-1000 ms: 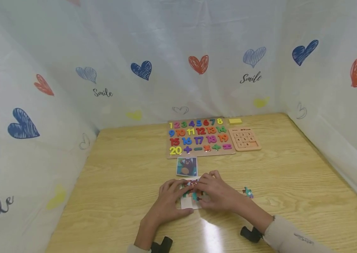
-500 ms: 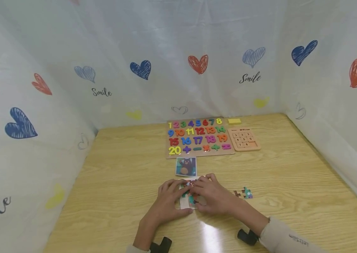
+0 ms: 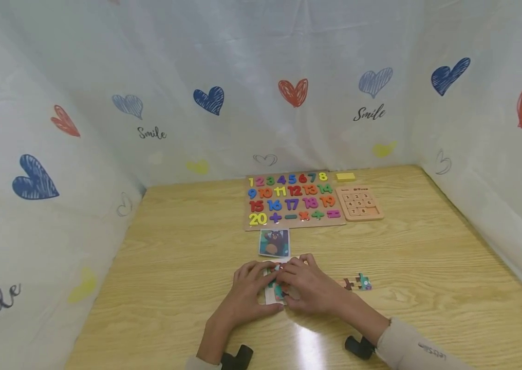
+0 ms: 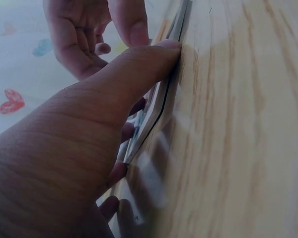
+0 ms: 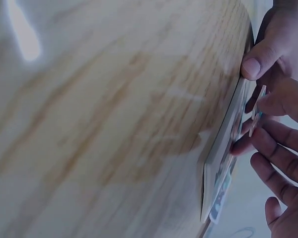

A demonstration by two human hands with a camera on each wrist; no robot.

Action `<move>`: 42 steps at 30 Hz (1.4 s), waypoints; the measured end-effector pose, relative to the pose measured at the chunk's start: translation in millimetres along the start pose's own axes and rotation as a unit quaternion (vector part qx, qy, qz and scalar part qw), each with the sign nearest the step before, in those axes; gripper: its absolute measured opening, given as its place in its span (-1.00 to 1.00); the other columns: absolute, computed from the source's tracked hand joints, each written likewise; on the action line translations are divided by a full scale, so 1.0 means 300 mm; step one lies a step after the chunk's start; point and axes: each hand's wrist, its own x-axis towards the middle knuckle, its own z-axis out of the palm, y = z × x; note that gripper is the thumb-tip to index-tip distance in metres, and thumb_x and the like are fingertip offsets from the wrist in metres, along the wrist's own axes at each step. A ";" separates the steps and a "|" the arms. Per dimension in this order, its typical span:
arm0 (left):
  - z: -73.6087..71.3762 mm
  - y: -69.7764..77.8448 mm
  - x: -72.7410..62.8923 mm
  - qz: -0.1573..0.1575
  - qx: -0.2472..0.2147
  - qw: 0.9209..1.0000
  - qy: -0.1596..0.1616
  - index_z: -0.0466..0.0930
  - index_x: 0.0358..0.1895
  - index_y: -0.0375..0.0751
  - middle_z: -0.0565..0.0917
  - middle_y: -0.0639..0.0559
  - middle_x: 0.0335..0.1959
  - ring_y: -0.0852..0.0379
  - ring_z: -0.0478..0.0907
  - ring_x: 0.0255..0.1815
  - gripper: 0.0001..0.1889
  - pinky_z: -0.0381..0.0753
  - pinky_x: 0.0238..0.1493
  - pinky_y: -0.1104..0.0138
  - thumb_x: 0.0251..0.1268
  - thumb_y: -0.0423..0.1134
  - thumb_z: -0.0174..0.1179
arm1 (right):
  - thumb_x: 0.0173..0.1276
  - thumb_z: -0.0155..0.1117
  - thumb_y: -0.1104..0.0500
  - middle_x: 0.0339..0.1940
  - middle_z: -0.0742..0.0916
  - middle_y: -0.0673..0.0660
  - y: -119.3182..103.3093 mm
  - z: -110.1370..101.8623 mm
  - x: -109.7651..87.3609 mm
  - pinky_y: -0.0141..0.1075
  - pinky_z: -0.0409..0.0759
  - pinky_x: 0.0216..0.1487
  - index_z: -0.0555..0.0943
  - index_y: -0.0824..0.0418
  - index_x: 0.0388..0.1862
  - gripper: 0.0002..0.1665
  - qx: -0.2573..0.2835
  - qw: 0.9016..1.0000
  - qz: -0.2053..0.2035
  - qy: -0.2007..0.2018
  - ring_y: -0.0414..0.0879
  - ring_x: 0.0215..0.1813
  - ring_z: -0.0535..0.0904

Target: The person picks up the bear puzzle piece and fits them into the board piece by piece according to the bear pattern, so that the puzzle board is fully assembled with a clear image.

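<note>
A small jigsaw board (image 3: pixel 268 296) with a bear picture partly laid in it lies on the table, largely covered by both hands. My left hand (image 3: pixel 248 292) holds the board, thumb at its near edge and fingertips over its left and far side. In the right wrist view, my right hand (image 5: pixel 283 144) pinches a thin jigsaw piece (image 5: pixel 259 110) between thumb and fingers, tilted close over the board (image 5: pixel 221 158). In the head view my right hand (image 3: pixel 311 288) hides that piece. Two loose jigsaw pieces, one brown (image 3: pixel 348 284) and one teal (image 3: pixel 365 282), lie beside the right forearm.
A bear picture card (image 3: pixel 274 243) lies just beyond the board. Behind it are a colourful number board (image 3: pixel 294 222), a wooden sliding number puzzle (image 3: pixel 359 204) and a yellow block (image 3: pixel 346 177). A curtain with hearts (image 3: pixel 233 139) surrounds the table (image 3: pixel 182 241).
My right hand has shifted slightly left over the board, and its forearm has uncovered the brown loose piece beside the teal one. The left hand stays in place.
</note>
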 end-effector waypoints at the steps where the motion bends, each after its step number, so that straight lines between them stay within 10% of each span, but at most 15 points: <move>1: 0.000 0.000 0.000 -0.001 0.000 1.000 0.000 0.45 0.42 0.18 0.34 0.24 0.42 -0.01 0.09 0.44 -0.24 0.05 0.39 -0.07 0.16 0.36 0.27 | 0.17 0.45 0.03 -0.06 0.68 -0.08 -0.001 0.002 0.002 -0.03 0.32 0.14 0.65 0.04 -0.11 -0.69 0.001 1.000 0.000 0.000 -0.12 0.06 0.50; 42: -0.006 -0.001 0.006 -0.015 0.020 1.000 -0.006 0.43 0.43 0.27 0.33 0.27 0.43 0.02 0.13 0.44 -0.18 0.14 0.35 -0.05 0.08 0.46 0.25 | 0.36 0.38 0.04 0.04 0.70 -0.12 -0.011 0.024 -0.003 -0.10 0.26 0.01 0.80 -0.02 -0.08 -0.79 -0.019 0.999 -0.039 -0.033 -0.08 0.25 0.47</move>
